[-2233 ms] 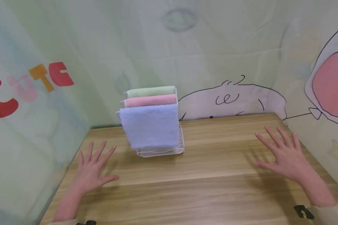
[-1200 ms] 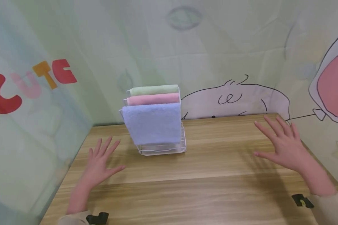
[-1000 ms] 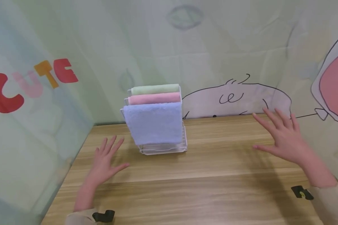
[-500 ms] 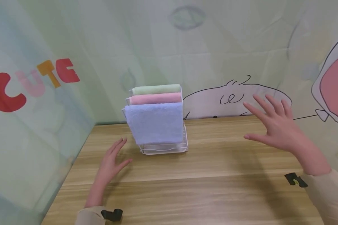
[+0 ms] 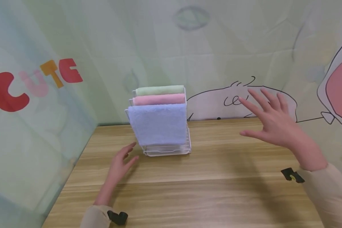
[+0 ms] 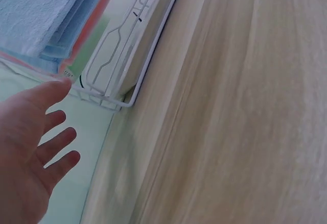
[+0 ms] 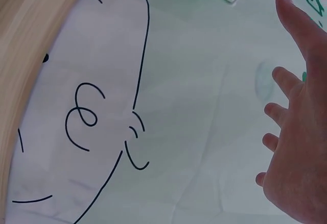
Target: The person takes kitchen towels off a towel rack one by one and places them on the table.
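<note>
A white wire rack (image 5: 167, 154) stands on the wooden table, left of centre in the head view. Over its bars hang a blue towel (image 5: 159, 125) in front, a pink towel (image 5: 159, 99) behind it and a pale green towel (image 5: 159, 90) at the back. My left hand (image 5: 120, 163) is at the rack's lower left corner, thumb and fingers apart with nothing between them; the left wrist view shows the thumb close to the towels' lower edges. Well to the right of the rack, my right hand (image 5: 275, 123) is raised over the table, fingers spread, holding nothing.
The wooden table (image 5: 205, 190) reaches back to a printed cloth backdrop (image 5: 148, 41). The cloth carries a cartoon animal, a pink balloon and coloured letters. Its left side closes in along the table's left edge. Beige sleeves with dark wrist straps cover both forearms.
My left hand has moved right and forward to the rack, its spread fingers drawing together. My right hand has lifted and moved left towards the rack. Rack and towels stay put.
</note>
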